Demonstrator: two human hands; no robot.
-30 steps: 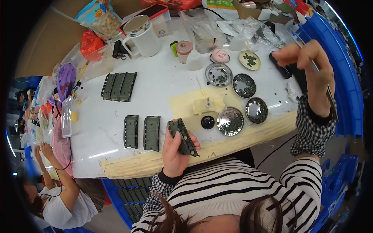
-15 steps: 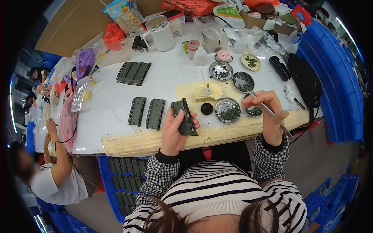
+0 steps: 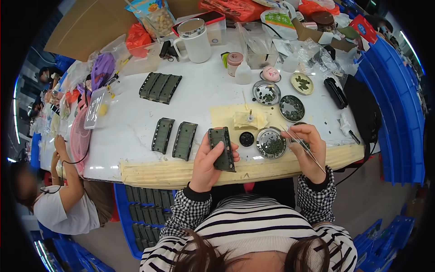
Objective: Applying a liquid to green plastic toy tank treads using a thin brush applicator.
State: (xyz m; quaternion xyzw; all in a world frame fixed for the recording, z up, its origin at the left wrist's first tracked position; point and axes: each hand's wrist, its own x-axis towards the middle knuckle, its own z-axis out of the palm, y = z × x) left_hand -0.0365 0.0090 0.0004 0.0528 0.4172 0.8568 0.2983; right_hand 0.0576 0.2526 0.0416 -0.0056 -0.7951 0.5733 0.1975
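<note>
My left hand (image 3: 205,167) is closed round a dark green ribbed plastic panel (image 3: 222,152), held tilted above the table's front edge. To its right, my right hand (image 3: 313,158) pinches metal tweezers (image 3: 311,154). Their tips reach toward the right rim of a round metal dish (image 3: 271,144) of small dark green pieces. Behind my right fingers another round dish is mostly hidden. Farther back are a dish of green bits (image 3: 292,108), a metal dish (image 3: 266,93) and a pale lid (image 3: 297,81) with green pieces. A black round cap (image 3: 246,139) lies near the panel.
Two similar panels (image 3: 184,141) lie left of my hand, with a row of joined ones (image 3: 161,88) behind. A taped block (image 3: 242,120) holds an upright peg. A white mug (image 3: 197,47) stands farther back. A co-worker (image 3: 68,199) sits at left; a blue crate (image 3: 120,204) holds panels below.
My right hand and the tweezers have come left and toward me, from beside the farther dish to the near metal dish. My left hand still holds the panel. The whole view has shifted slightly.
</note>
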